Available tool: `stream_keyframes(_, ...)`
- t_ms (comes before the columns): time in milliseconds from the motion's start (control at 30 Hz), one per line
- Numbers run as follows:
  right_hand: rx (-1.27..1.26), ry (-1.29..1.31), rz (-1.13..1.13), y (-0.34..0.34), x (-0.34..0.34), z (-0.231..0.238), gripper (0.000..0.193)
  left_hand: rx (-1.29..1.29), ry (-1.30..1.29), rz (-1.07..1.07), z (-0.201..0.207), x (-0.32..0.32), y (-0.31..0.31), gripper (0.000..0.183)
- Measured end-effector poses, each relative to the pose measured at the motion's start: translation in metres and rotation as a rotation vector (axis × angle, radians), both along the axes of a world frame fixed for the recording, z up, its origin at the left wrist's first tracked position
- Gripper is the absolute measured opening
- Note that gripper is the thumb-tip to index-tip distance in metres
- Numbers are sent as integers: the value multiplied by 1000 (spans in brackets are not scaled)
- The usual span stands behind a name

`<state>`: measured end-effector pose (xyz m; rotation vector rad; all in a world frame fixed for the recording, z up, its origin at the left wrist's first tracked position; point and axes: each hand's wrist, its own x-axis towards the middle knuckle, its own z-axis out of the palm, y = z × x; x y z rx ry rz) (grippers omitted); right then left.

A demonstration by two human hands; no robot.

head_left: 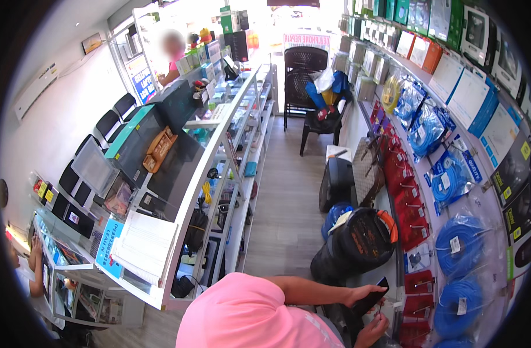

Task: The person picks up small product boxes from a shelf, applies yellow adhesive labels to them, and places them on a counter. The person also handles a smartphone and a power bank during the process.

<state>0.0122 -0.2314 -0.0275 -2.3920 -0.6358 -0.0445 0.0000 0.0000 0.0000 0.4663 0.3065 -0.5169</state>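
Observation:
My left arm in a pink sleeve reaches across the lower edge toward the right. A dark, flat smartphone (371, 299) is tilted in my left hand (358, 294), with the fingers closed along its side. Just below the phone is my right hand (372, 332), its fingers pinched together; what they hold, if anything, is too small to name. Both hands are close to the wall display, beside red hanging packs (418, 305). A black rounded speaker (353, 242) with an orange handle stands beyond my hands.
A long glass counter (204, 191) runs along the left, with papers (145, 242) on its near end. Blue cable coils (459, 246) hang on the right wall. Black stacked chairs (305, 78) hold bags at the aisle's far end. One person (175, 55) stands beyond the counter, another (23, 272) at the left edge.

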Motion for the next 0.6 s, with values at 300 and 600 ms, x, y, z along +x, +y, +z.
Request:
stream_keyframes(300,594,1024,9,42,45,0,74,121,-226,-173,12,-33,20,54)
stream_keyframes(600,584,1583,229,61,70,-38,52,399,-305,-264,-7,-35,13,48)
